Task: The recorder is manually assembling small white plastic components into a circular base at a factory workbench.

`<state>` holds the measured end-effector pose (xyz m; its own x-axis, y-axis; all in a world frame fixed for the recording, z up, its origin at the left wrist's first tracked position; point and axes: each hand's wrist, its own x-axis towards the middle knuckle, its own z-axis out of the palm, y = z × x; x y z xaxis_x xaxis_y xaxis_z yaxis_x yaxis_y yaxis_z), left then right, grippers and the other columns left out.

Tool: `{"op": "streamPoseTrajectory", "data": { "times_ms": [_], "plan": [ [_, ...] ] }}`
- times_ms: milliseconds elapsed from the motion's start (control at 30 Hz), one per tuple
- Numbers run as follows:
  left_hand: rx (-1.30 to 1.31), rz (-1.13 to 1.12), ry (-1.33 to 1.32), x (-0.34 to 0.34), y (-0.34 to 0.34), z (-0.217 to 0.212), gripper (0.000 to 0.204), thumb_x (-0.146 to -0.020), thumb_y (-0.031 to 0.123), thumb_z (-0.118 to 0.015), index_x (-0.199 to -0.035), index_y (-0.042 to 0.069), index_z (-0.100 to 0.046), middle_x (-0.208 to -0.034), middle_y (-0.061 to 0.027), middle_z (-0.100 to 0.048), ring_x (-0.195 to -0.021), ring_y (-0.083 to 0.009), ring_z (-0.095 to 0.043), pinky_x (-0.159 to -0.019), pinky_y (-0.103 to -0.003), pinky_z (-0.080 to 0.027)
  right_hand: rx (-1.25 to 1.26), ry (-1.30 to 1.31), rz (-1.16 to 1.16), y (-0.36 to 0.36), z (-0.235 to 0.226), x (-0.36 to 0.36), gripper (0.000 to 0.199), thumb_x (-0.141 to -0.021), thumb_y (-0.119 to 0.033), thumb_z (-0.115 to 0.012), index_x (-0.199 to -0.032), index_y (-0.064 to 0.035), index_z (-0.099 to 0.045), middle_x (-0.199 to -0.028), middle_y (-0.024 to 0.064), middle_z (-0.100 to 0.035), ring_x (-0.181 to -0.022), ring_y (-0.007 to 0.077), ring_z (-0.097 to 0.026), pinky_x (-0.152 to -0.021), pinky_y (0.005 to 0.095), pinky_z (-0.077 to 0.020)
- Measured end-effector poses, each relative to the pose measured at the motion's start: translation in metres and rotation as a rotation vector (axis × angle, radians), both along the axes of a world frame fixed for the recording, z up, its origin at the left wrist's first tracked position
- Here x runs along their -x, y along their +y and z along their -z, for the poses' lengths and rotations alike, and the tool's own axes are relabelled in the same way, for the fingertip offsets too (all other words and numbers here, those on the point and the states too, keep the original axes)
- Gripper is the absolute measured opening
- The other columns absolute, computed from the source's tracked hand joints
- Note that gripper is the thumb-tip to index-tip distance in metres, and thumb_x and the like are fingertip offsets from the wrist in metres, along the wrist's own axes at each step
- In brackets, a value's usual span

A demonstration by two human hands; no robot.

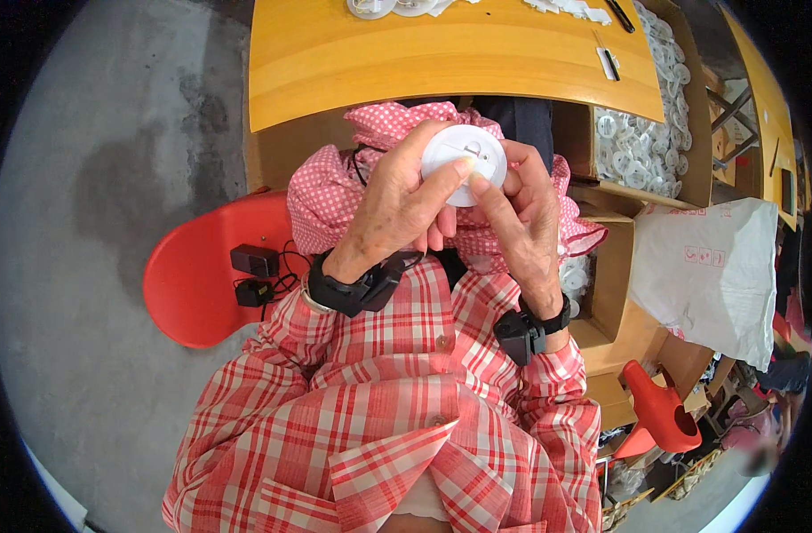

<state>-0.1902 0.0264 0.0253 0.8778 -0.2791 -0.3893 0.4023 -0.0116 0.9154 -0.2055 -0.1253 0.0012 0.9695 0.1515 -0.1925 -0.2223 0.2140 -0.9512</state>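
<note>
Both my hands hold a white round disc [442, 147] over my lap, just in front of the table's near edge. My left hand [390, 197] grips its left side, with the thumb laid across the face. From the right, my right hand [529, 222] closes on the rim, its thumb pressing near the lower middle. A small loop-like part [477, 153] shows on the disc's face, next to the thumb tips; what it is made of I cannot make out. Fingers behind the disc are partly hidden.
White pieces [415, 5] lie along the far side of the yellow table [406, 62], and a small black-and-white tool [609, 64] at its right. An open carton [701, 107] holds many round pieces. A white sack [704, 275] and a red stool [188, 275] flank me.
</note>
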Motion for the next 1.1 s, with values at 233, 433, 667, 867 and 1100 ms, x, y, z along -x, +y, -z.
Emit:
{"op": "streamPoseTrajectory", "data": {
  "times_ms": [233, 433, 667, 867, 1100],
  "plan": [
    [0.003, 0.049, 0.037, -0.003, -0.002, -0.006, 0.038, -0.092, 0.024, -0.049, -0.122, 0.001, -0.043, -0.061, -0.0063, -0.057, -0.039, -0.009, -0.053, -0.03, -0.017, -0.04, 0.0, -0.001, 0.019, -0.002, 0.009, 0.001, 0.027, -0.089, -0.006, -0.055, -0.114, 0.0001, -0.046, -0.081, 0.0047, -0.062, -0.071, 0.0042, -0.053, -0.06, 0.0185, -0.0415],
    [0.0, 0.147, -0.03, -0.011, -0.005, 0.006, 0.041, -0.093, 0.024, -0.051, -0.125, 0.001, -0.041, -0.063, -0.0068, -0.057, -0.043, -0.0104, -0.054, -0.037, -0.02, -0.043, 0.187, -0.047, 0.056, -0.024, 0.002, 0.004, 0.03, -0.087, -0.006, -0.058, -0.115, 0.0002, -0.047, -0.079, 0.0022, -0.061, -0.068, 0.0032, -0.05, -0.056, 0.0176, -0.0378],
    [-0.54, -0.119, -0.526, -0.088, 0.039, 0.028, 0.051, -0.085, 0.032, -0.062, -0.12, 0.0, -0.045, -0.085, -0.0153, -0.06, -0.071, -0.0239, -0.06, -0.065, -0.036, -0.049, 0.05, 0.056, 0.742, -0.121, 0.027, 0.018, 0.03, -0.084, -0.006, -0.059, -0.113, -0.0047, -0.052, -0.083, -0.0026, -0.057, -0.055, 0.0007, -0.039, -0.049, 0.0131, -0.0325],
    [-0.935, -0.316, -0.834, -0.144, 0.071, 0.052, 0.064, -0.077, 0.032, -0.068, -0.13, 0.008, -0.041, -0.123, -0.0229, -0.043, -0.114, -0.0381, -0.04, -0.095, -0.044, -0.036, 0.218, 0.424, 0.822, -0.229, 0.175, 0.109, 0.017, -0.086, -0.009, -0.057, -0.103, -0.0052, -0.056, -0.064, 0.0007, -0.056, -0.048, 0.0047, -0.045, -0.043, 0.016, -0.0339],
    [-1.116, -0.131, -0.803, -0.161, 0.067, 0.065, 0.068, -0.074, 0.029, -0.07, -0.134, 0.018, -0.039, -0.132, -0.0207, -0.037, -0.112, -0.0431, -0.039, -0.095, -0.047, -0.037, 0.289, 0.702, 0.72, -0.244, 0.279, 0.194, 0.012, -0.084, -0.014, -0.059, -0.08, -0.0045, -0.052, -0.066, 0.0111, -0.064, -0.04, 0.0128, -0.049, -0.034, 0.026, -0.0373]
  ]
}}
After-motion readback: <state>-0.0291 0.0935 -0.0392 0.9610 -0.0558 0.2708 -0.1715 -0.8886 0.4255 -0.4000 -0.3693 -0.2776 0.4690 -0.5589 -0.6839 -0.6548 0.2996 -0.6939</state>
